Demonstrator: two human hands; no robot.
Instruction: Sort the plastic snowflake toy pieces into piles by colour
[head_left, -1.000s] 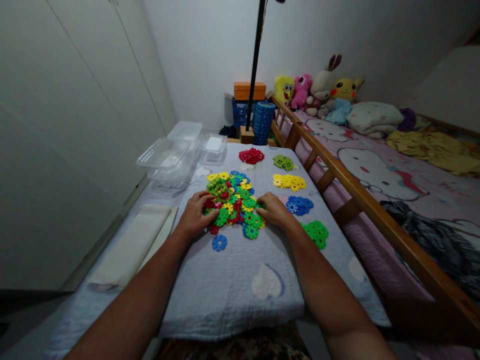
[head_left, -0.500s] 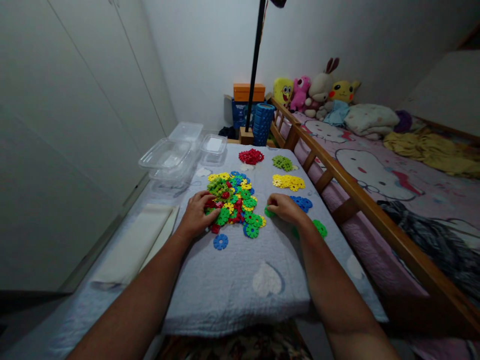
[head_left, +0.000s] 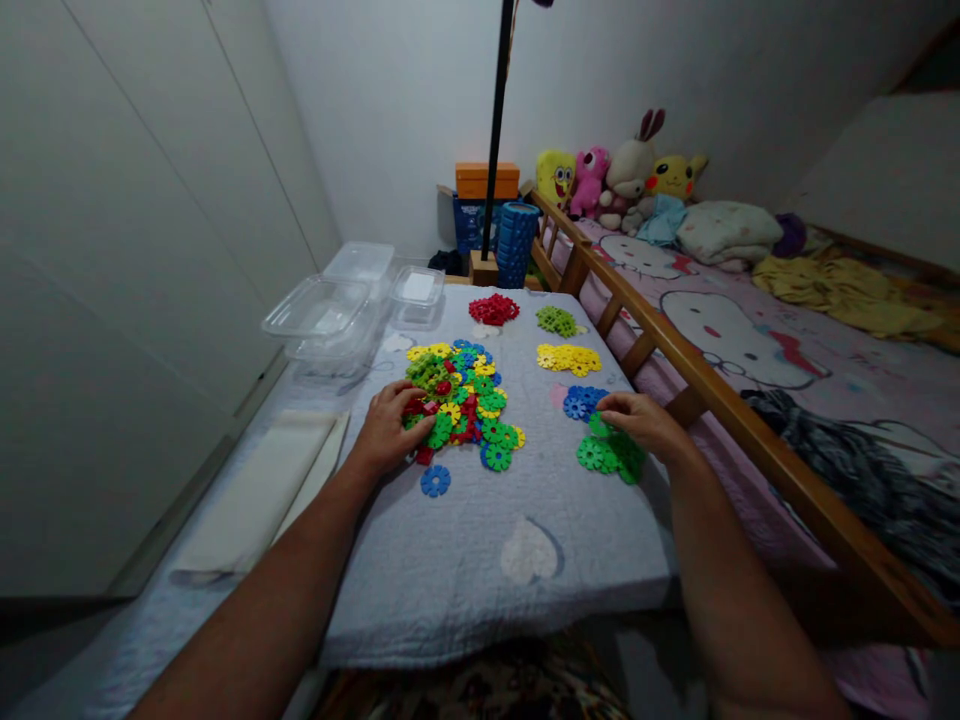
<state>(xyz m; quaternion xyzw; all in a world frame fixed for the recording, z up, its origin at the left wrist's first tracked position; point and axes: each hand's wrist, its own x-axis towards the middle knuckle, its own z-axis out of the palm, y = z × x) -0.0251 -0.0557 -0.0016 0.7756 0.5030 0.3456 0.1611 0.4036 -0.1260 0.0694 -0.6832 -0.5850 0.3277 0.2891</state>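
Note:
My left hand (head_left: pixel 391 425) rests on the left edge of a mixed pile of plastic snowflake discs (head_left: pixel 491 402) in red, blue, yellow and greens. Its thumb and fingers are apart, and its fingertips touch red and green pieces. At the right, my right hand (head_left: pixel 646 420) pinches a green snowflake disc (head_left: pixel 598 423) over a small heap of green discs (head_left: pixel 594 454). Just beyond it lies a blue heap (head_left: pixel 581 403), partly covered by the fingers. A lone blue disc (head_left: pixel 435 481) lies nearer to me than the pile.
Yellow (head_left: pixel 568 358), light green (head_left: pixel 556 321) and red (head_left: pixel 493 309) heaps lie farther back. Clear plastic containers (head_left: pixel 319 310) stand at the left rear, behind a folded cream cloth (head_left: pixel 259 490). A wooden bed rail (head_left: pixel 675 365) runs along the table's right side.
My right hand has moved right with the green disc, from beside the mixed pile to the green heap. My left hand stays on the pile. The view has shifted slightly.

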